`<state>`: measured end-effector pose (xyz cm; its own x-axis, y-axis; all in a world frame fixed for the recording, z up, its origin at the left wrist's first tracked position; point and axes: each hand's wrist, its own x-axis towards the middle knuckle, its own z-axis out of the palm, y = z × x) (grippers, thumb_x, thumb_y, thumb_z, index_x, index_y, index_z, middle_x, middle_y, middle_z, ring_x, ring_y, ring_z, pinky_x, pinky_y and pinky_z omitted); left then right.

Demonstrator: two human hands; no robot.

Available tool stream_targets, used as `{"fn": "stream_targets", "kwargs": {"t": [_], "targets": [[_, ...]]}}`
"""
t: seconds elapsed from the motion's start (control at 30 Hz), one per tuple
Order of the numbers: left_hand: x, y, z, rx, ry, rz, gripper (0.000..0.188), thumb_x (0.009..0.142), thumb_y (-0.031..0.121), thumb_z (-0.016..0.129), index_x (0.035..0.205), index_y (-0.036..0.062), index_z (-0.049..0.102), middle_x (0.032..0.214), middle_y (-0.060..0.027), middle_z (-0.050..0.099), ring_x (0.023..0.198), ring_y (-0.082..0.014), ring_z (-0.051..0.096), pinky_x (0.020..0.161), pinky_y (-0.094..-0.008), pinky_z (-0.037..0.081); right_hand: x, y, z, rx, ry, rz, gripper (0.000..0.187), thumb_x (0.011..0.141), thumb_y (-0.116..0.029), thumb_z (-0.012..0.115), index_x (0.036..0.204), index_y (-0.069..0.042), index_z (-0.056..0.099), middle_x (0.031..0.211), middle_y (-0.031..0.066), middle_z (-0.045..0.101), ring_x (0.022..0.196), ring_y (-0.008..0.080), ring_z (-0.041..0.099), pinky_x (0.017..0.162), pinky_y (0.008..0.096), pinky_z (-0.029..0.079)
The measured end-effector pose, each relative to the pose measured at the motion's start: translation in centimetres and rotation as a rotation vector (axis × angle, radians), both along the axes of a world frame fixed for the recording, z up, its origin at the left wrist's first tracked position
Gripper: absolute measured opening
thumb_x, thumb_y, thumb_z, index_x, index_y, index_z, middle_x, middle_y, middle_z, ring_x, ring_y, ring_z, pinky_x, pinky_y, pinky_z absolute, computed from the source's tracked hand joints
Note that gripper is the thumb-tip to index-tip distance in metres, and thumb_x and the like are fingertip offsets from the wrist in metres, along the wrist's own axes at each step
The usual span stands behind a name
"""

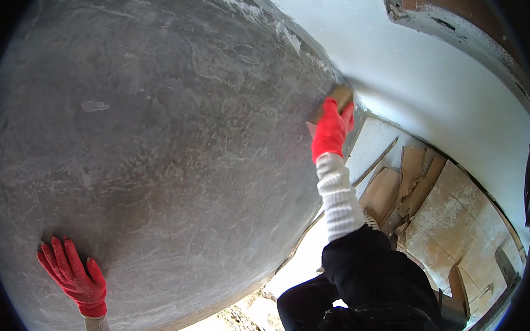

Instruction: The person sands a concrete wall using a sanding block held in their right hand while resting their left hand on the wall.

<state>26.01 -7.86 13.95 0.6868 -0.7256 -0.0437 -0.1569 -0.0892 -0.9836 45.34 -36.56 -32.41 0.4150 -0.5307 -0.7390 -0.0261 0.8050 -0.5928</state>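
Observation:
A large grey plastered wall with a mottled, streaked surface fills the left and middle of the head view. Against its upper right edge, close to the corner with a white wall, my right hand in a red glove is closed around a brown block, which looks like a sanding block. A pinkish edge shows beside the block; part of it is hidden by my fingers. At the lower left, my left hand, also red-gloved, lies flat on the grey surface with fingers spread, holding nothing.
The white wall runs along the right of the grey one. Torn cardboard and a dusty tan board lie at the lower right. A rough-edged ledge juts in at the top right. Bright rubble ground shows at the bottom.

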Motion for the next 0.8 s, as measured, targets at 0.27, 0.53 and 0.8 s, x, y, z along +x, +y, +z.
{"fn": "stream_targets", "kwargs": {"t": [0.27, 0.53, 0.8], "targets": [[0.2, -0.1, 0.1, 0.01, 0.016, -0.002, 0.057, 0.107, 0.036, 0.041, 0.149, -0.0019, 0.046, 0.158, -0.0217, 0.042, 0.147, -0.0471, 0.035, 0.121, -0.0646, 0.027, -3.2, 4.8, 12.0, -1.261, -0.591, -0.001, 0.088, 0.076, -0.03, 0.084, 0.153, -0.012, 0.047, 0.152, 0.0241, 0.042, 0.132, 0.0459, 0.047, 0.11, 0.0569, 0.04], [-0.1, -0.1, 0.0, -0.014, -0.011, 0.037, 0.056, 0.106, 0.037, 0.042, 0.147, -0.0013, 0.049, 0.156, -0.0209, 0.044, 0.145, -0.0482, 0.037, 0.119, -0.0677, 0.028, -2.7, 2.3, -0.4, 0.093, -0.124, -0.046, 0.074, 0.093, -0.031, 0.073, 0.155, -0.007, 0.04, 0.146, 0.0199, 0.041, 0.13, 0.0391, 0.048, 0.106, 0.0449, 0.048], [0.0, -0.3, -0.3, -0.006, -0.04, 0.038, 0.055, 0.104, 0.036, 0.043, 0.146, 0.0008, 0.052, 0.155, -0.0194, 0.045, 0.146, -0.0475, 0.037, 0.12, -0.0678, 0.025, -11.1, 12.4, 11.6, -1.187, -0.692, 0.04, 0.074, 0.083, -0.025, 0.078, 0.147, -0.006, 0.046, 0.154, 0.0275, 0.034, 0.135, 0.0509, 0.041, 0.109, 0.0609, 0.039]]}}
